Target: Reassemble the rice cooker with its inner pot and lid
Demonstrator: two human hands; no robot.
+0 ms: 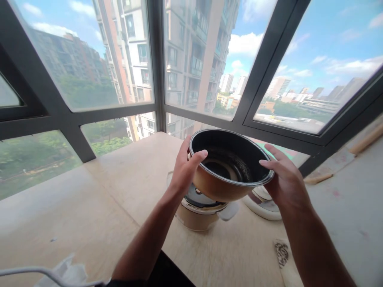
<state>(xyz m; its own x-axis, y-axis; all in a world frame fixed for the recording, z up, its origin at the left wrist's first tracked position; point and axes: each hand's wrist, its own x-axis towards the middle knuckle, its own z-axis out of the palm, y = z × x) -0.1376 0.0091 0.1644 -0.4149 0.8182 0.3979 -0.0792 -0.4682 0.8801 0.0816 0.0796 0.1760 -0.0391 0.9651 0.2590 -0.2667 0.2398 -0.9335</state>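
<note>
Between my two hands a round inner pot is lifted and slightly tilted, dark inside and golden brown outside. My left hand grips its left rim, the thumb hooked over the edge. On the right rim my right hand holds on, thumb over the edge and fingers around the outside. Below the pot stands the cooker base, a beige round housing with a pale handle at its right, its top partly hidden by the pot. Behind my right hand lies a round lid, mostly covered by the hand and pot.
Everything stands on a pale wooden surface in a window corner with grey frames. A white cable and a crumpled clear plastic piece lie at the lower left. A patterned packet lies at the lower right, near the white wall.
</note>
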